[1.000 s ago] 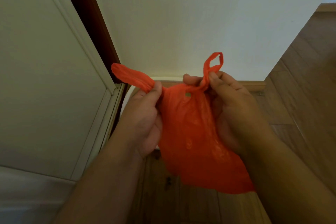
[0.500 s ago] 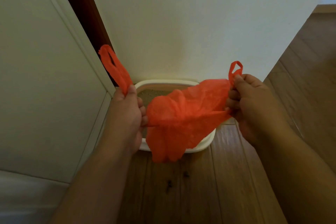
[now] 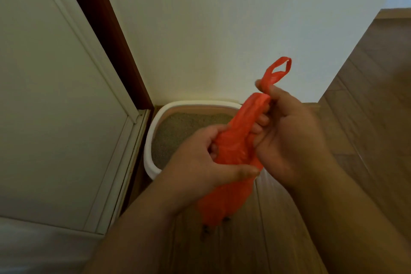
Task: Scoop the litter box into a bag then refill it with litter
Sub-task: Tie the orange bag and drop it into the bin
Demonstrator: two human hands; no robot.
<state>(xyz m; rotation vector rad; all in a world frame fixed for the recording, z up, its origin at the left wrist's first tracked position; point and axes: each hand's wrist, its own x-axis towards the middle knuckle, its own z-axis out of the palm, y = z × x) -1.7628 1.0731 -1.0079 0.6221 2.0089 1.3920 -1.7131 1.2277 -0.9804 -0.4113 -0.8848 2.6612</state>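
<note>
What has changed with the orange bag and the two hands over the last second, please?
The hands came together: half a second ago they held the orange bag stretched wide by its handles. Now the bag is bunched between them, the left hand gripping its middle and the right hand holding the upper part below one handle loop. The other handle is out of sight. The litter box stays on the floor by the wall.
</note>
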